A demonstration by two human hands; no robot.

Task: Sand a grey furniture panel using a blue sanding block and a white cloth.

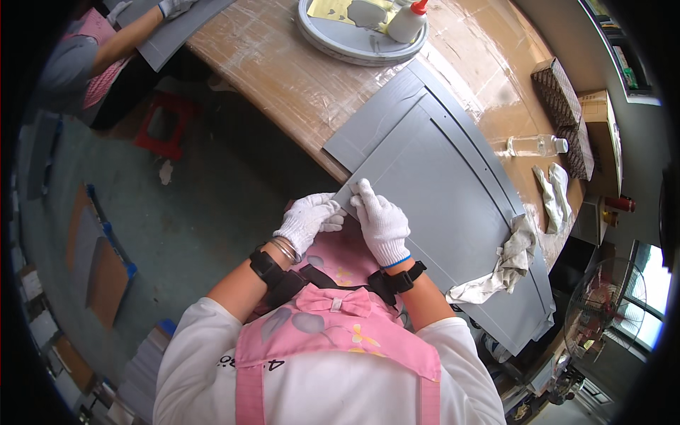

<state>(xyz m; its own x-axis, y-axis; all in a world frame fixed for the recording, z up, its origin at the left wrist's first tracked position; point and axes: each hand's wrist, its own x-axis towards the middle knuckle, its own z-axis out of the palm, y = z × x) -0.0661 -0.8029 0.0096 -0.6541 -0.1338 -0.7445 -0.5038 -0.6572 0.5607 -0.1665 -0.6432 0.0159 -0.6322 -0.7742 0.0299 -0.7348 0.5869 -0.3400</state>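
A large grey panel (443,191) lies over the table edge in front of me, its near left corner jutting toward my body. My left hand (309,221), in a white knit glove, has its fingers closed on the edge at that corner. My right hand (382,223), gloved the same way, pinches the corner from above with thumb and fingers close together. Whether something small is between its fingertips, I cannot tell. Beneath this panel lies another grey panel (375,117), showing along the far side.
A round grey lid (322,39) bears a white squeeze bottle (407,23) with a red tip. A crumpled cloth (506,265) rests on the panel's right side. Beyond are a clear bottle (535,146) and gloves (554,197). A red stool (164,126) stands near a co-worker's arm (131,42).
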